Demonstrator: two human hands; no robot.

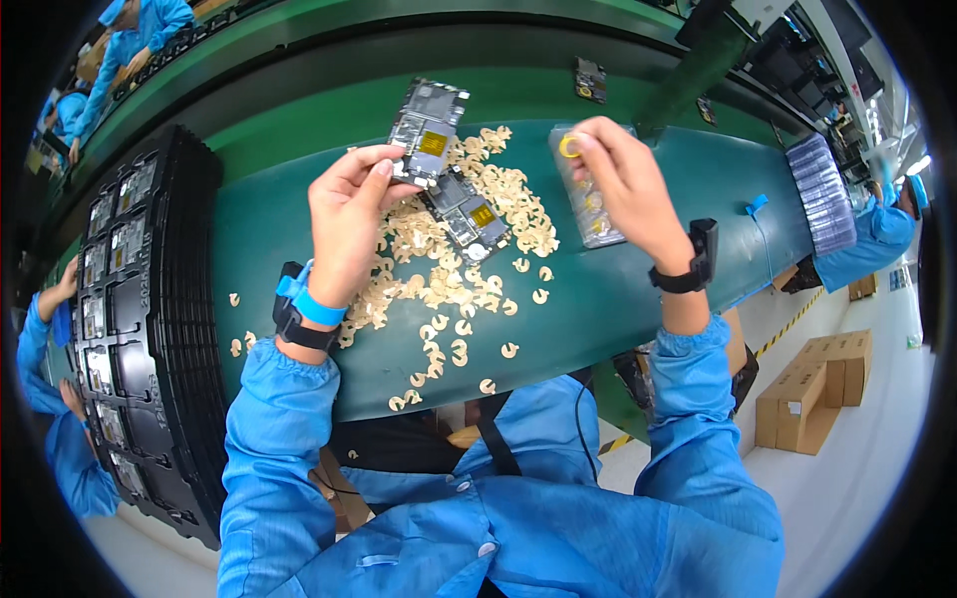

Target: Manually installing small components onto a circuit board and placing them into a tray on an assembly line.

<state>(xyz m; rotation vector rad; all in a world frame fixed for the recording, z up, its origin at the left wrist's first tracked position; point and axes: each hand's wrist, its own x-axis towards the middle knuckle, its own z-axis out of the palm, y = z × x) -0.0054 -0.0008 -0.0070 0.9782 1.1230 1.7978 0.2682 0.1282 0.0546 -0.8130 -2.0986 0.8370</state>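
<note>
My left hand pinches the lower edge of a small grey circuit board with a gold square on it, holding it up above the green bench. My right hand pinches a small yellow ring-shaped piece between thumb and forefinger, over a clear strip of such pieces lying on the bench. A second circuit board lies flat on a heap of pale, C-shaped backing scraps between my hands.
A tall stack of black trays holding more boards stands at my left. Another board lies on the far conveyor. Co-workers in blue sit at the left, far left and right. Cardboard boxes stand on the floor.
</note>
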